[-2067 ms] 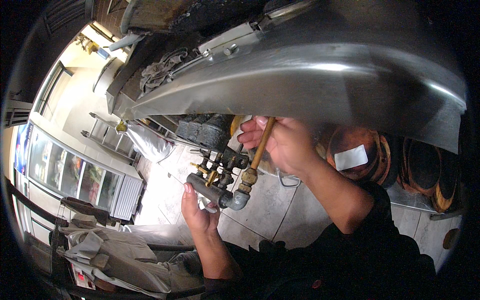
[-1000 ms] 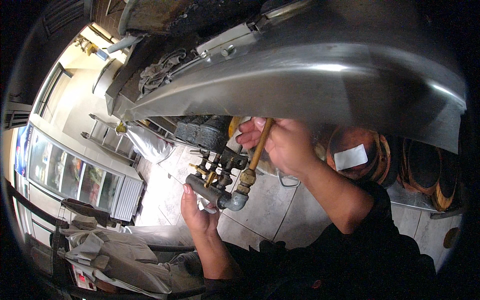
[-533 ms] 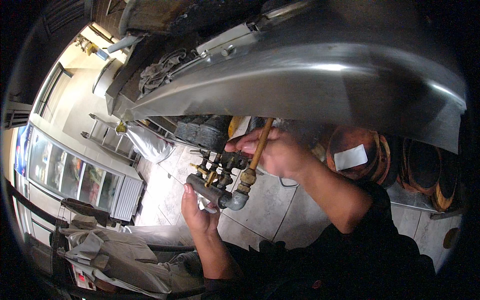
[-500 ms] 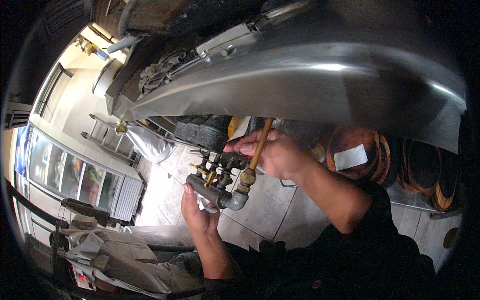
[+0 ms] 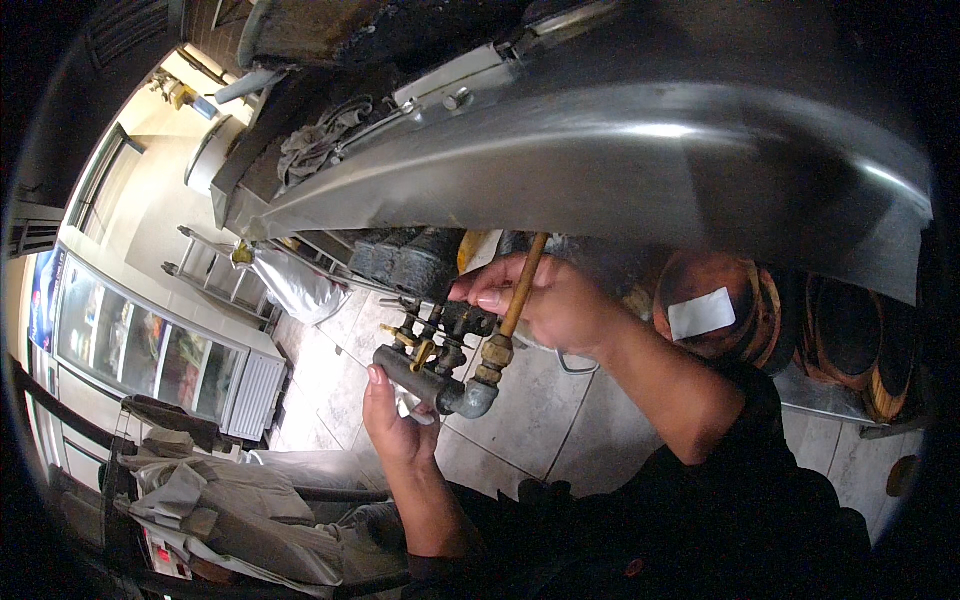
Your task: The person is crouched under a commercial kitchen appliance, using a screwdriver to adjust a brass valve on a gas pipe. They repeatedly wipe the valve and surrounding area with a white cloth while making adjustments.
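While the left hand (image 5: 398, 428) is bracing a cylindrical grey metal pipe (image 5: 418, 381), presumably for steadiness, the right hand (image 5: 558, 308) is pinching narrowly beyond it; both grips unclear.

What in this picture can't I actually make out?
All in the head view:
Left hand: its full grip, partly hidden by the thick grey pipe.
White scrap: partly covered there; what it is, I can't tell.
Right hand: exactly what its fingertips touch; too small and dark.
Thin yellow pipe: upper end hidden by the steel counter.
Fridge: goods too small and blurred to identify.
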